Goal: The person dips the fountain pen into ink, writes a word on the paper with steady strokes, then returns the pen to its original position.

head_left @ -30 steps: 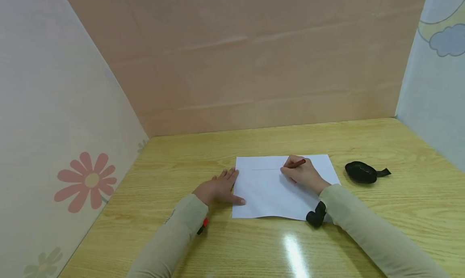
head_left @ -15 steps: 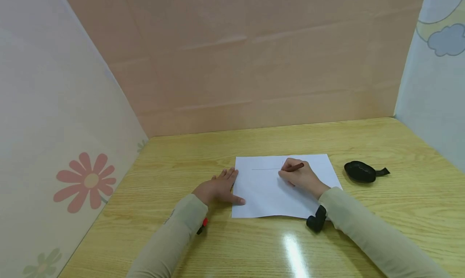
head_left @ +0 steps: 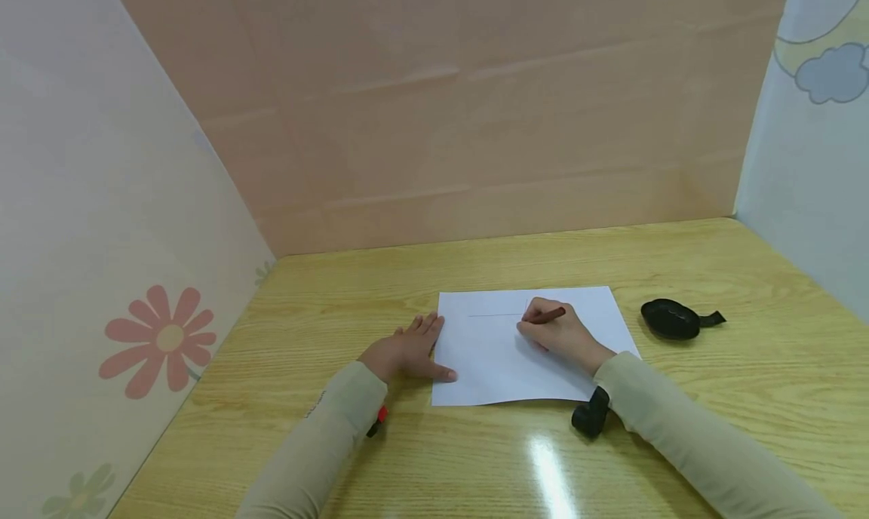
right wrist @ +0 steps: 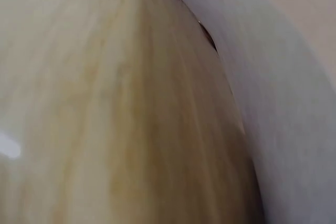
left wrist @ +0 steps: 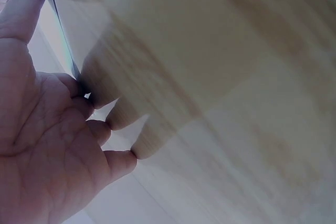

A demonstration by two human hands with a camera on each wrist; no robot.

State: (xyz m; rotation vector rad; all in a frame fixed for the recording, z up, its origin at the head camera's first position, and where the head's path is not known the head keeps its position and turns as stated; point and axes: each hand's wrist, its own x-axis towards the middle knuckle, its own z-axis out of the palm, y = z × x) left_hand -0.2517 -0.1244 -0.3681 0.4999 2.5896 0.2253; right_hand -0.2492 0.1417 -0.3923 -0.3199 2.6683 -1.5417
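A white sheet of paper (head_left: 489, 368) lies on the wooden table, bearing a thin horizontal line and a short upright stroke. My right hand (head_left: 560, 334) pinches a dark reddish-brown pen (head_left: 551, 315) over the paper, just below where the two lines come near each other. The pen's tip is hidden behind the fingers. At the sheet's left edge, my left hand (head_left: 410, 349) lies with fingers spread and thumb on the paper. In the left wrist view, the left hand (left wrist: 58, 135) shows its palm, fingertips touching the table. The right wrist view shows neither the right hand nor the pen.
A black oval object with a short strap (head_left: 670, 320) lies on the table (head_left: 353, 293) to the right of the sheet. A black device (head_left: 589, 417) hangs under the right cuff, near the paper's lower right corner. Walls stand behind and at both sides.
My right hand and the pen have slid slightly toward me and to the left over the paper. The left hand stays in place; the head view has shifted a little.
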